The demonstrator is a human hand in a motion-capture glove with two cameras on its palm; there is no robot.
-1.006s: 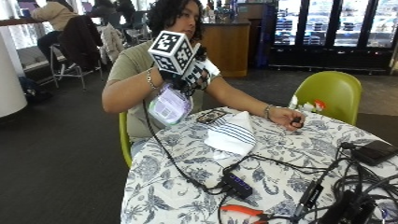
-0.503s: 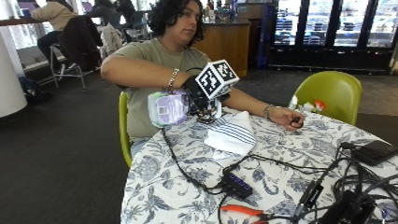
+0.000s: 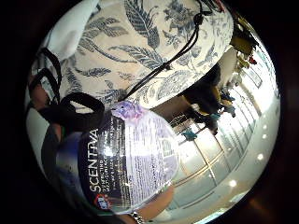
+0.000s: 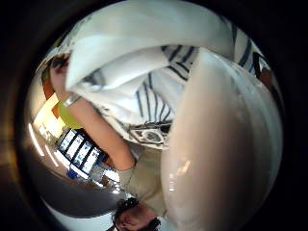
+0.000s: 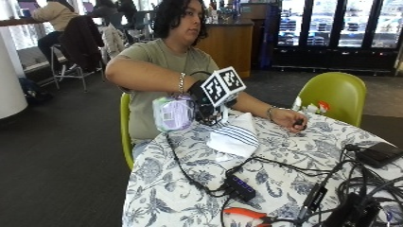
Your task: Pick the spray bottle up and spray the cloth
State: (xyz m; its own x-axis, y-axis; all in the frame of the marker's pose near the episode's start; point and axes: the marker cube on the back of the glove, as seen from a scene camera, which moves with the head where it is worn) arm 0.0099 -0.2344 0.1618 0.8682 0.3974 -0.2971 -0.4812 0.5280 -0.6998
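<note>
The gloved right hand (image 5: 205, 101) has its fingers curled round the Scentiva spray bottle (image 5: 171, 112), tipped sideways just above the striped cloth (image 5: 234, 137) on the desk (image 5: 189, 198). The spraying step seems in hand; next, the nozzle must face the cloth.

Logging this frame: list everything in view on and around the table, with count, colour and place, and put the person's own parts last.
spray bottle: one, clear with a lilac label, held on its side above the table's near edge, beside the cloth.
cloth: one, white with dark stripes, lying on the table.
table: one, covered in a white cloth with a grey leaf print.
hub: one, black, on the table among cables.
pliers: one, orange handles, at the table's front edge.
chairs: two, green; one empty, one under the person.
right hand: gloved black, gripping the spray bottle.
left hand: bare, resting on the table, closed on a small dark item.
</note>
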